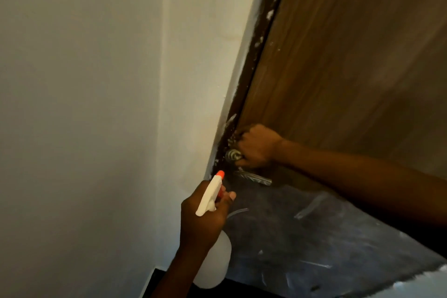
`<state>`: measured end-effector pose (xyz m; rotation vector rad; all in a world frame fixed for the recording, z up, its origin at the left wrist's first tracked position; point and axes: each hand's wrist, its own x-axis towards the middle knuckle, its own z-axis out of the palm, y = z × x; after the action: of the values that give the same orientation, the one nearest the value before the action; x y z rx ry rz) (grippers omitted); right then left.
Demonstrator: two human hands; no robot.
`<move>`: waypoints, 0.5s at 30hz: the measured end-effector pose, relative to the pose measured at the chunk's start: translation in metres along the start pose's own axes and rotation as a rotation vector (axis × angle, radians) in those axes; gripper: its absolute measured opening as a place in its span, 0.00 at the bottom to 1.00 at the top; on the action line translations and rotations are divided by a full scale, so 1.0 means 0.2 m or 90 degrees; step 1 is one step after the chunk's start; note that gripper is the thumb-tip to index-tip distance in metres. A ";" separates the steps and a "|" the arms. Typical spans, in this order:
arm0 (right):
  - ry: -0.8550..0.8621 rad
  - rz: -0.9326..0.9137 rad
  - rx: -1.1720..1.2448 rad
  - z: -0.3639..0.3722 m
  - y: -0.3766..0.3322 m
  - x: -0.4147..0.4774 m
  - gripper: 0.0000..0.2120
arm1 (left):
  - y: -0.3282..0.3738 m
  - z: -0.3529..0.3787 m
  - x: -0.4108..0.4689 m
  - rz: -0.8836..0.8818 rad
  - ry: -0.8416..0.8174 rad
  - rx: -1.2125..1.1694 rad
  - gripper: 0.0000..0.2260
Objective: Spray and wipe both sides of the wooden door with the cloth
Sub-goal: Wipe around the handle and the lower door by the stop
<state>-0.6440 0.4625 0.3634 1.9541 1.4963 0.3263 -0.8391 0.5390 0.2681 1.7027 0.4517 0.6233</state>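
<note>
Brown grained door (pixel 338 68), white bottle (pixel 215 268), orange nozzle (pixel 220 173).

A dark floor (pixel 242 290) shows below the wooden door (pixel 338 80).

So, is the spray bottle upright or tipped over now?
Upright, leaning slightly: the spray bottle has its orange nozzle on top and its white body below the left hand, which grips the neck.

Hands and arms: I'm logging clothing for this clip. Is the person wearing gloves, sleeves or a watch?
No gloves on the left hand or the right hand, and no watch or band at either wrist. The left forearm and the right forearm are uncovered, with no sleeve in view. Rings cannot be judged; the fingers are partly hidden.
</note>
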 end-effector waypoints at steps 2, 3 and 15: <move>0.083 -0.011 0.023 0.04 0.13 -0.13 0.33 | 0.05 0.02 0.00 -0.027 -0.025 -0.006 0.16; 0.101 -0.026 0.021 0.11 0.18 -0.21 0.32 | 0.07 0.03 -0.01 -0.045 -0.040 -0.009 0.16; 0.117 0.024 -0.012 0.46 0.01 -0.25 0.32 | 0.19 0.21 -0.05 -0.144 -0.017 0.052 0.23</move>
<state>-0.6074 0.3848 0.3028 1.9833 1.5654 0.5479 -0.8223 0.4915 0.2969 1.7048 0.6477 0.4221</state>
